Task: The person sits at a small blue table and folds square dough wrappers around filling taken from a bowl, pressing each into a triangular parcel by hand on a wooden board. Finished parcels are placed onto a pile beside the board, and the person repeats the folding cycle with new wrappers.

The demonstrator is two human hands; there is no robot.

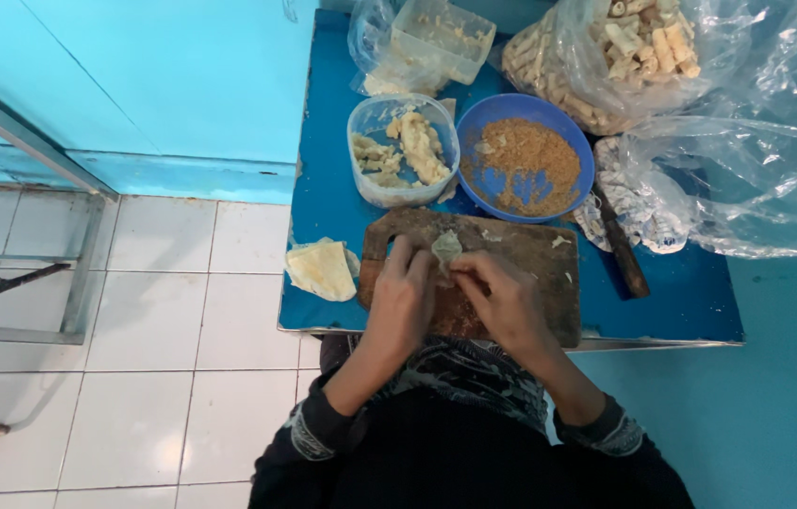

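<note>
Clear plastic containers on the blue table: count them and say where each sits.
2. A round tub stands just left of the blue bowl; a rectangular one lies behind it inside a plastic bag. The bags may hide more.

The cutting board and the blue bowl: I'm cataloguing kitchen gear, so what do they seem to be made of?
The cutting board looks like worn, unfinished wood: dark brown, rough, stained surface with a shaped handle. The blue bowl looks like plastic: even bright colour, thin smooth rim with a slight sheen, though enamelled metal can't be ruled out.
</note>
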